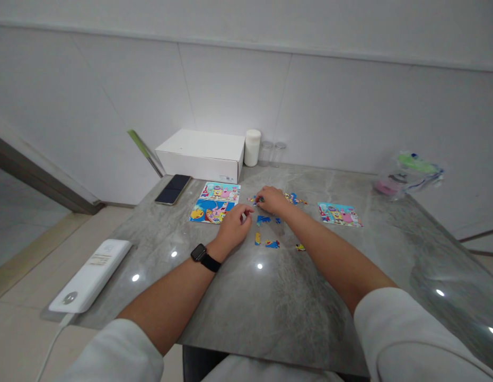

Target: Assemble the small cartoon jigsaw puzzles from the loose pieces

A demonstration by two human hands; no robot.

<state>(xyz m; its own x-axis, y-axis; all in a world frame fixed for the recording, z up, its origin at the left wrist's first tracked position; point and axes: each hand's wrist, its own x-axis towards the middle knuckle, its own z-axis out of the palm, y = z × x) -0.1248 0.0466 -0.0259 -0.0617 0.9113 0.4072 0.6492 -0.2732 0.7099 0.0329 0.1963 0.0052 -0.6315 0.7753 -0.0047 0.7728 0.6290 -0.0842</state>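
Observation:
My right hand (pixel 271 200) reaches down among loose jigsaw puzzle pieces, its fingertips closed on a small puzzle piece (pixel 252 200) that they partly cover. Just left of it, my left hand (pixel 235 223) rests near the table with fingers loosely bent and apart, and no piece shows in it. Between and below the hands lie blue pieces (pixel 264 219), a yellow piece (pixel 257 239) and a blue-and-red piece (pixel 272 244). Beyond my right wrist is a multicoloured group of pieces (pixel 295 198). A cartoon picture sheet (pixel 214 210) lies beside my left hand.
Another cartoon picture card (pixel 340 214) lies to the right. At the back stand a white box (pixel 199 155), a white bottle (pixel 252 148) and clear jars (pixel 279 154). A phone (pixel 173 189), a white corded device (pixel 91 276) and a plastic bag (pixel 409 175) sit near the table's sides.

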